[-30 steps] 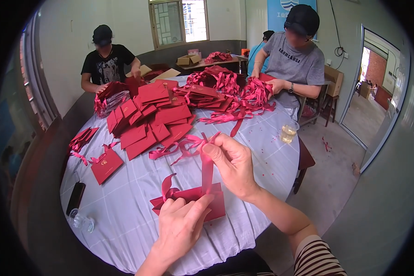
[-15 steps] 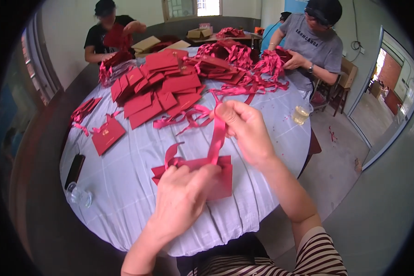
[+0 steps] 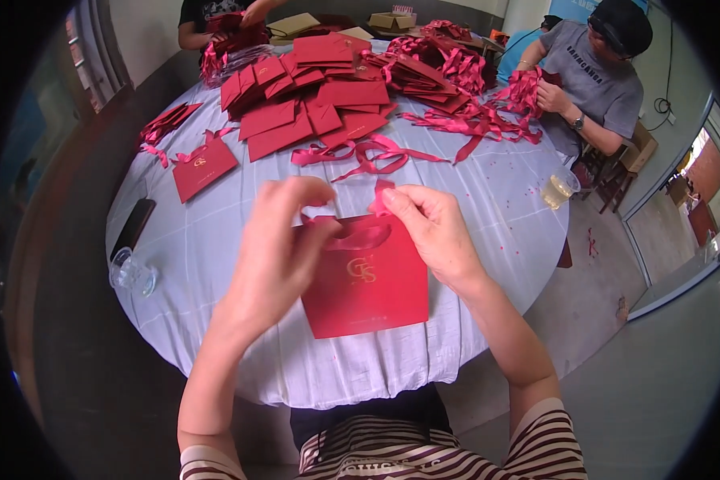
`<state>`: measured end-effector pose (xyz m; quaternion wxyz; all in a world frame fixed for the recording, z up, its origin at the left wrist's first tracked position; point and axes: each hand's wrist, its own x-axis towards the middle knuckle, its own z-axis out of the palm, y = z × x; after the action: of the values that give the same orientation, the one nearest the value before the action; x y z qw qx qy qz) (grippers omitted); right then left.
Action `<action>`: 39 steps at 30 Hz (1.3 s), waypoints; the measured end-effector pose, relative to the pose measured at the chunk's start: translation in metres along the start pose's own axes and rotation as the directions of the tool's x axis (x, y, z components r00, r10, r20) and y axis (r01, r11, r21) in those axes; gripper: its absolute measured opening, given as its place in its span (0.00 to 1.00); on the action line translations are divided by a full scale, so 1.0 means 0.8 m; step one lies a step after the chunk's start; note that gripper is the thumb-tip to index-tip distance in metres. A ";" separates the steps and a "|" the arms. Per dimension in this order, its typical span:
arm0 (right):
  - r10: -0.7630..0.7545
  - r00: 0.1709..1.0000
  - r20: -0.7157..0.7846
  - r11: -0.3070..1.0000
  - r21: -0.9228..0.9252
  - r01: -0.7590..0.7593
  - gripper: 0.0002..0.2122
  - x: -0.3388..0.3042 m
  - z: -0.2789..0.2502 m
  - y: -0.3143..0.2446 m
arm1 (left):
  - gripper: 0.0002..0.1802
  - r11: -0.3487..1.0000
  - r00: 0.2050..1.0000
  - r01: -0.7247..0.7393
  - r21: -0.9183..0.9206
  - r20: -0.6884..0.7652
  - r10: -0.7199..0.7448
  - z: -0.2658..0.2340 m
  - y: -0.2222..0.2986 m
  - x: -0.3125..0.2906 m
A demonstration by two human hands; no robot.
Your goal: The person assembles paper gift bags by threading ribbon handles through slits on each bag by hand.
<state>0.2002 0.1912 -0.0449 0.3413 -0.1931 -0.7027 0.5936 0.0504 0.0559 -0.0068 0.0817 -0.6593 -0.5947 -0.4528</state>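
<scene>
While 1 hand pinches ribbon, the other stands parted

The right hand grips a red ribbon between its fingers. On their body side, a red bag rests on the tabletop, top edge running left to right. The left hand, blurred, holds thumb and forefinger apart by its upper-left corner; touch is unclear.

right grip pinches ribbon | left grip parted | red bag between

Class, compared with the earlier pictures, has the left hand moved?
Yes: the left hand has shifted leftward, nearer the clear plastic cup.
</scene>
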 end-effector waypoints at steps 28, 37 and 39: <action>0.012 0.999 0.042 0.893 -0.451 0.008 0.10 -0.024 0.025 0.050 | 0.13 0.016 0.504 0.776 -0.630 0.604 -0.618 0.043 -0.077 -0.045; -0.294 0.956 -0.016 0.589 -0.790 0.168 0.04 -0.032 0.036 0.053 | 0.13 0.106 0.562 0.714 -0.692 0.476 -0.676 0.058 -0.082 -0.057; -0.444 0.895 0.025 0.365 -0.908 0.207 0.06 -0.024 0.030 0.048 | 0.13 0.078 0.549 0.709 -0.701 0.480 -0.684 0.061 -0.084 -0.058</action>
<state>0.1910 0.1700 -0.0883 0.3747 -0.2650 -0.8881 0.0257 0.0224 0.0733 -0.0966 -0.4827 -0.2472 -0.5304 -0.6516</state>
